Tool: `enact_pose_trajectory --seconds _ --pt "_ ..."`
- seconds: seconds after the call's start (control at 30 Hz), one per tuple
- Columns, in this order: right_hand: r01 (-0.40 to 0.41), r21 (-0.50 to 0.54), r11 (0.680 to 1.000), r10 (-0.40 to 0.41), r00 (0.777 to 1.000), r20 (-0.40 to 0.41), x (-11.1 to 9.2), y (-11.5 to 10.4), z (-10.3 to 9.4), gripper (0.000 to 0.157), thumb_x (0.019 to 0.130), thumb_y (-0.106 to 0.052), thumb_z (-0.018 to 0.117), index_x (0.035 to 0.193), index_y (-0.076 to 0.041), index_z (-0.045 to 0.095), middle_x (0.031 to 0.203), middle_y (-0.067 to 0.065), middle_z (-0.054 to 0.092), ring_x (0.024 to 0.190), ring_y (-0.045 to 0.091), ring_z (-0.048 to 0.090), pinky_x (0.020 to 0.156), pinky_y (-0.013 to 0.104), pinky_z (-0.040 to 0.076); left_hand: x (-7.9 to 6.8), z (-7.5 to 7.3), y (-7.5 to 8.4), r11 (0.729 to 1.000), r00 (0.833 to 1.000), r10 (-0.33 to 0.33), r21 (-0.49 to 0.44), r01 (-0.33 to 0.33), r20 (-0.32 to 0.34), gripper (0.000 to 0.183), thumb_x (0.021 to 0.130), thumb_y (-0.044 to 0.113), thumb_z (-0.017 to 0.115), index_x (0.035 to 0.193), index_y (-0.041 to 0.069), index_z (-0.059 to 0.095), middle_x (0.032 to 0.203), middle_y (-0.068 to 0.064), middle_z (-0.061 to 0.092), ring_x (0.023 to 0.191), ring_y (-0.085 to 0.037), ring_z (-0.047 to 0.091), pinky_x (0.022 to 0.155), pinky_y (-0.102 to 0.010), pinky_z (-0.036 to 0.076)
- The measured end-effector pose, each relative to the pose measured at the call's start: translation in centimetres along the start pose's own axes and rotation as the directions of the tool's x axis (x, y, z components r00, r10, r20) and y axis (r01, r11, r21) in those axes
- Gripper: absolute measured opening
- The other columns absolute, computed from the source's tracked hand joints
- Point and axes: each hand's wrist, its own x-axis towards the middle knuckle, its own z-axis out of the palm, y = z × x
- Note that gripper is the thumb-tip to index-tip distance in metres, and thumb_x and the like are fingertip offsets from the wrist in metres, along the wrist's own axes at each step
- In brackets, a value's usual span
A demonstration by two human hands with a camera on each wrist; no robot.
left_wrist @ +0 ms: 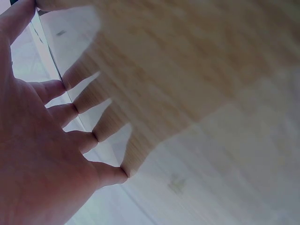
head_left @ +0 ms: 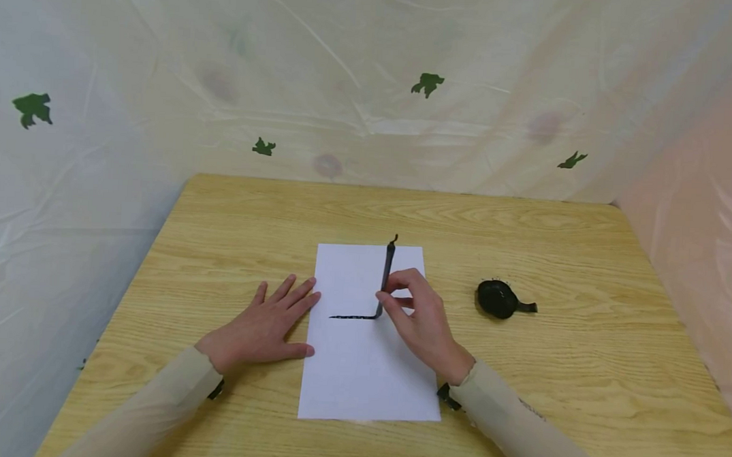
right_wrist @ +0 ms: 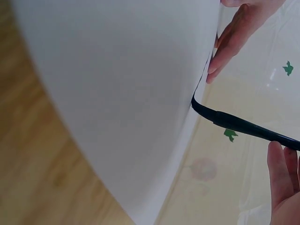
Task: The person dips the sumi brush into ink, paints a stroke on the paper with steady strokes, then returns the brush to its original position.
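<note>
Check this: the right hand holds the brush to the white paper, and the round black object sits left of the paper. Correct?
No: the head view shows the round black object right of the white paper. The right hand does hold the brush to the paper.

Shows black on the brush [head_left: 387, 265], round dish [head_left: 496, 299] and inked stroke [head_left: 345, 317], with whitish flecks in the last. Shows plain white on the paper [head_left: 347, 384], yellow-brown with darker streaked grain on the table [head_left: 249, 223], pale beige on the sleeves [head_left: 165, 390]. Turns cream on the sheeting [head_left: 322, 111], patterned with green shapes [head_left: 428, 85] and faint mauve blotches [head_left: 328, 165].
</note>
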Motion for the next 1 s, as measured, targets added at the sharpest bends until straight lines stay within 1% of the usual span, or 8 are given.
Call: enact_pose_trajectory --seconds 0.23,0.6,0.87,1.0 --pt "-0.008 -0.013 1.000 0.009 1.000 0.017 -0.17 0.22 -0.22 0.028 0.086 0.001 0.070 0.108 -0.007 0.054 0.101 0.001 0.058 0.095 0.014 0.060 0.073 0.028 0.056 0.00 -0.18 0.15 1.000 1.000 -0.005 -0.003 0.005 0.009 0.091 0.085 0.068 0.055 0.154 0.015 0.028 0.162 -0.004 0.012 0.146 -0.036 0.006 0.104 -0.071 0.011" --pt "-0.020 -0.014 1.000 0.021 1.000 0.011 -0.31 0.20 -0.51 0.026 0.088 -0.002 0.070 0.108 -0.007 0.054 0.101 0.000 0.058 0.094 0.014 0.060 0.073 0.028 0.056 0.06 0.03 0.02 1.000 1.000 0.004 -0.010 -0.004 -0.005 0.091 0.085 0.068 0.055 0.154 0.015 0.028 0.162 -0.004 0.012 0.146 -0.036 0.006 0.104 -0.071 0.011" --pt "-0.033 -0.015 0.999 0.033 0.999 0.001 -0.51 0.37 -0.65 0.027 0.087 -0.001 0.069 0.108 -0.008 0.055 0.101 0.000 0.059 0.094 0.014 0.061 0.073 0.029 0.056 0.06 -0.04 0.07 1.000 1.000 -0.001 -0.007 0.001 0.004 0.092 0.085 0.069 0.055 0.154 0.015 0.028 0.162 -0.004 0.011 0.146 -0.035 0.005 0.104 -0.071 0.011" --pt "-0.026 -0.013 1.000 0.026 1.000 -0.001 -0.58 0.40 -0.74 0.026 0.087 0.001 0.069 0.108 -0.008 0.055 0.101 0.001 0.059 0.094 0.015 0.061 0.072 0.029 0.056 0.03 -0.07 0.07 1.000 1.000 -0.001 -0.015 0.001 0.002 0.091 0.085 0.068 0.055 0.154 0.015 0.028 0.162 -0.004 0.011 0.146 -0.035 0.005 0.105 -0.070 0.011"
